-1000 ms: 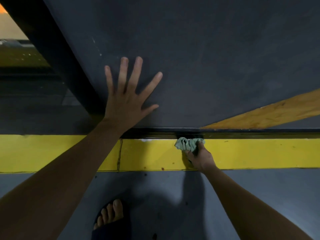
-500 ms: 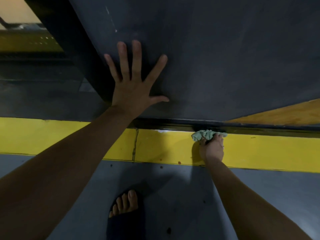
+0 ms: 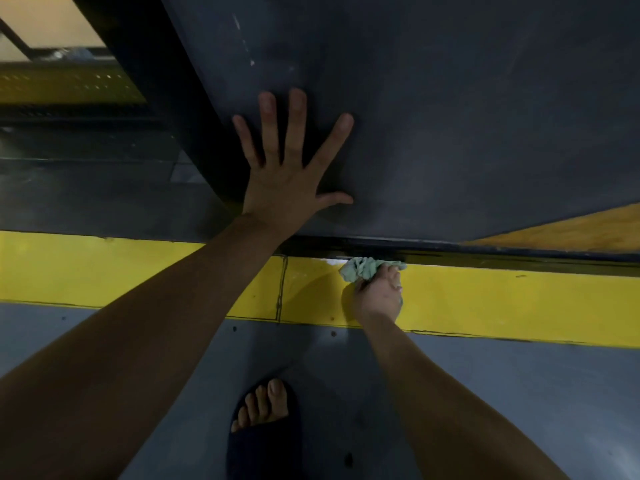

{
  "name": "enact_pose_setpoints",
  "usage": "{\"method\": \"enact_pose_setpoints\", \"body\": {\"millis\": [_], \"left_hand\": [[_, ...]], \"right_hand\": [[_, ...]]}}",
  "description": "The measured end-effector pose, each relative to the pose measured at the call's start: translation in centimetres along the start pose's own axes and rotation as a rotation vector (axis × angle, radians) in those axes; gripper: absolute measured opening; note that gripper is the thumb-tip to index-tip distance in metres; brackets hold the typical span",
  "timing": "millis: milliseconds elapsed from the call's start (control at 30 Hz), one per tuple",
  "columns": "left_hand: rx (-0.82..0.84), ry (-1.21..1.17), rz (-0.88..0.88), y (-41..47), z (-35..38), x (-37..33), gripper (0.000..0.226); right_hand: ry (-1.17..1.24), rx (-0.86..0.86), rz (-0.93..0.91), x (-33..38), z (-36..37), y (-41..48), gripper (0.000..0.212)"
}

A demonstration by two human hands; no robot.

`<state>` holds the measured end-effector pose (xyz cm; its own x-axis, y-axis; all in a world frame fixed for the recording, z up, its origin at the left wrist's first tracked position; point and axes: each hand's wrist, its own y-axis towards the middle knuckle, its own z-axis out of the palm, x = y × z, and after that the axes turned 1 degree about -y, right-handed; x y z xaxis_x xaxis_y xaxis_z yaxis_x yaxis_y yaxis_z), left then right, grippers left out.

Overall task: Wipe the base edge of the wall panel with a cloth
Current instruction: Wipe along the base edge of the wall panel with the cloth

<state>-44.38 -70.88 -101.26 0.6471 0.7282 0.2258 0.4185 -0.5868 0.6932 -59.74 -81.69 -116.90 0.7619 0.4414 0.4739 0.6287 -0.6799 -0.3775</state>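
A dark grey wall panel (image 3: 450, 116) fills the upper view; its black base edge (image 3: 485, 252) runs just above a yellow floor stripe. My left hand (image 3: 284, 171) presses flat on the panel with fingers spread. My right hand (image 3: 379, 296) grips a crumpled pale green cloth (image 3: 362, 268) and holds it against the base edge, near the panel's left end. Part of the cloth is hidden inside my fist.
A yellow painted stripe (image 3: 502, 303) crosses the grey floor (image 3: 519, 393). My foot in a dark sandal (image 3: 265, 431) stands below the hands. A black post (image 3: 149, 81) borders the panel's left side, with a dim opening (image 3: 52, 81) beyond it. An orange-yellow band (image 3: 571, 230) marks the panel's lower right.
My right hand with the cloth stays at the base edge, shifting slightly along it. The left hand stays flat on the panel. The view has shifted, so both appear further right.
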Motion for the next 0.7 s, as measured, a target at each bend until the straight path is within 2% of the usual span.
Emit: {"method": "enact_pose_setpoints", "body": {"millis": [367, 467, 567, 700], "left_hand": [[0.007, 0.004, -0.012, -0.6, 0.8, -0.2, 0.125], [0.021, -0.004, -0.029, -1.0, 0.7, -0.6, 0.121], [0.029, -0.008, -0.036, -1.4, 0.3, -1.0, 0.117], [0.074, -0.021, -0.043, -1.7, -0.7, -1.3, 0.108]], "right_hand": [[0.014, 0.166, -0.087, 3.6, 2.6, -1.9, 0.067], [0.07, 0.261, -0.139, 2.8, 1.3, -2.1, 0.067], [0.107, 0.381, -0.15, 1.7, -1.2, -1.9, 0.079], [0.116, 0.439, -0.243, -0.2, -4.8, -3.7, 0.062]]}}
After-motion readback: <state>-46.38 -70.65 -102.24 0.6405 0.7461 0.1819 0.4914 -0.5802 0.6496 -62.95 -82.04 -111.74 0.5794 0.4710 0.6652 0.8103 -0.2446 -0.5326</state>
